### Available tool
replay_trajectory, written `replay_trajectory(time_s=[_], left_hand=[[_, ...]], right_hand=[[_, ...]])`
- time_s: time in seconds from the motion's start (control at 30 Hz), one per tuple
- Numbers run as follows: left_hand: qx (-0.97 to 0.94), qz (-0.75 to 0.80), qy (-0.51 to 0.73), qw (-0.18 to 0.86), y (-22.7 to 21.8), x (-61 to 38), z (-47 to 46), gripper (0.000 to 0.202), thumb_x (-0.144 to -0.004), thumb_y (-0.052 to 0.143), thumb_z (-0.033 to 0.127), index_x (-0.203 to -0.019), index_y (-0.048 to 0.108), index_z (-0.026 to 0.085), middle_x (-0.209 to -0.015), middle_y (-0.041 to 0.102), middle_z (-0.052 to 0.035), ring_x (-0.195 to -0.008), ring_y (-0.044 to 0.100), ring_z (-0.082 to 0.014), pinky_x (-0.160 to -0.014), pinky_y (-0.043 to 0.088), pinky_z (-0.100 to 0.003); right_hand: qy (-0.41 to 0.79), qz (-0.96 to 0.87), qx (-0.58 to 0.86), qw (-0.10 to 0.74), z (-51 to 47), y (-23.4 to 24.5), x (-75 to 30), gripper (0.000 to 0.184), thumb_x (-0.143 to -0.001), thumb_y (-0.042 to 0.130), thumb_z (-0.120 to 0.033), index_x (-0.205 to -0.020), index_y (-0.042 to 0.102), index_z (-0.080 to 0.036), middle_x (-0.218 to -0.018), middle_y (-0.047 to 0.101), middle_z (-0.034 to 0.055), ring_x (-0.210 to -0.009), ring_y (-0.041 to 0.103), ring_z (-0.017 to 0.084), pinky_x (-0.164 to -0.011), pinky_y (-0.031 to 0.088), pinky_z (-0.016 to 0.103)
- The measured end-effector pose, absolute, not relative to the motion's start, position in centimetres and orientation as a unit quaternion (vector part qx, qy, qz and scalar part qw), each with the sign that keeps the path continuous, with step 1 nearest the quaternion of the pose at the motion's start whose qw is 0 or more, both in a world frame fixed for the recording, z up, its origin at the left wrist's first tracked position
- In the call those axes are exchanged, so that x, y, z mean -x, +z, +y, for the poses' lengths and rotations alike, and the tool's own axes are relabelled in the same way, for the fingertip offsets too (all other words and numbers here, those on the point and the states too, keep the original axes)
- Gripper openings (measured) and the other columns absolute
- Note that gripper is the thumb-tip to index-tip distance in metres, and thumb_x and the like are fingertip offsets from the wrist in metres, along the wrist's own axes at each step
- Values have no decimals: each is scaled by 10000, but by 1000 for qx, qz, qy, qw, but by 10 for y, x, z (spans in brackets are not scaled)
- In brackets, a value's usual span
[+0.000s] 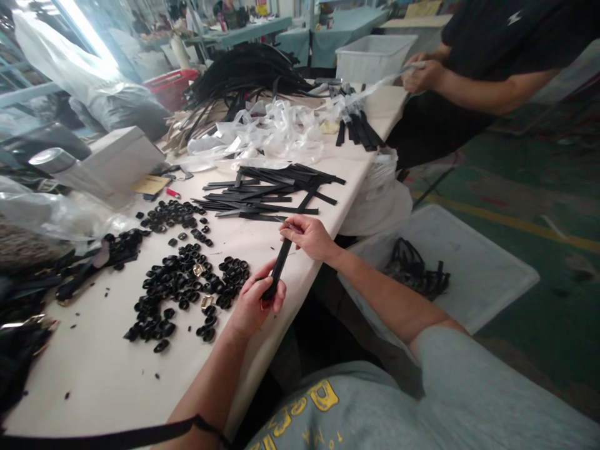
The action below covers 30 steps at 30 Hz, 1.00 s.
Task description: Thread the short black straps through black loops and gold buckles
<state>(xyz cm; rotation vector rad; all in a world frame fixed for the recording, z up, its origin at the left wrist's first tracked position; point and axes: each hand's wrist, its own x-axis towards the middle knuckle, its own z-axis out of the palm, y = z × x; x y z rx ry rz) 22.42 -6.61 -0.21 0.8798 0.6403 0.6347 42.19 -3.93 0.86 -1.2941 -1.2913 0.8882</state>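
A black strap point(280, 262) runs between both my hands over the table's near edge. My left hand point(255, 304) is closed around its lower end, where something small and metallic shows under the fingers. My right hand point(307, 236) pinches the strap's upper end. To the left of my left hand lies a heap of small black loops point(180, 284) with a few gold buckles among them. A pile of cut black straps point(272, 190) lies just beyond my right hand.
White table point(94, 369) with crumpled clear plastic point(267, 134) and long black strips point(244, 75) at the far end. A co-worker in black point(487, 44) stands at the far right corner. A white bin point(473, 269) with black straps sits on the floor right of me.
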Motion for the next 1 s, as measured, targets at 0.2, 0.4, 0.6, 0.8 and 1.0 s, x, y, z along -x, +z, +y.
replay_trajectory(time_s=[0.2,0.4,0.6,0.8,1.0], left_hand=[[-385,335,315,800,-2,-224,-66,612,-802,586,262,-1379,432,128,-614,584,5,-434,470,-91,-453,324,-208],[-347,369,321,800,-1,-224,-65,573,-775,647,259,-1320,504,157,-687,612,-15,-484,510,-87,-473,356,-200],[-362,356,314,802,1,-224,-65,583,-797,626,260,-1353,482,164,-667,604,-8,-469,488,-82,-470,348,-198],[-359,351,312,806,-3,-223,-64,601,-806,617,250,-1382,459,178,-708,616,-17,-471,486,-78,-478,357,-207],[-373,340,303,808,-3,-222,-65,627,-820,598,261,-1412,416,165,-674,611,-13,-456,483,-83,-477,349,-207]], right_hand=[[220,-569,599,519,-44,16,-428,328,-830,585,-482,-771,600,-159,-619,510,-28,-592,445,90,-567,352,216],[135,-628,629,437,-68,24,-435,387,-905,467,-472,-679,528,-164,-622,491,-11,-594,434,102,-589,312,240],[54,-717,621,312,-86,13,-423,321,-919,470,-425,-763,570,-163,-751,589,31,-677,508,127,-629,327,253],[17,-736,625,261,-87,13,-421,338,-925,474,-438,-764,578,-160,-775,617,42,-699,536,133,-622,322,260],[40,-736,624,258,-87,14,-419,327,-923,487,-428,-751,568,-161,-769,618,37,-705,532,130,-629,321,251]])
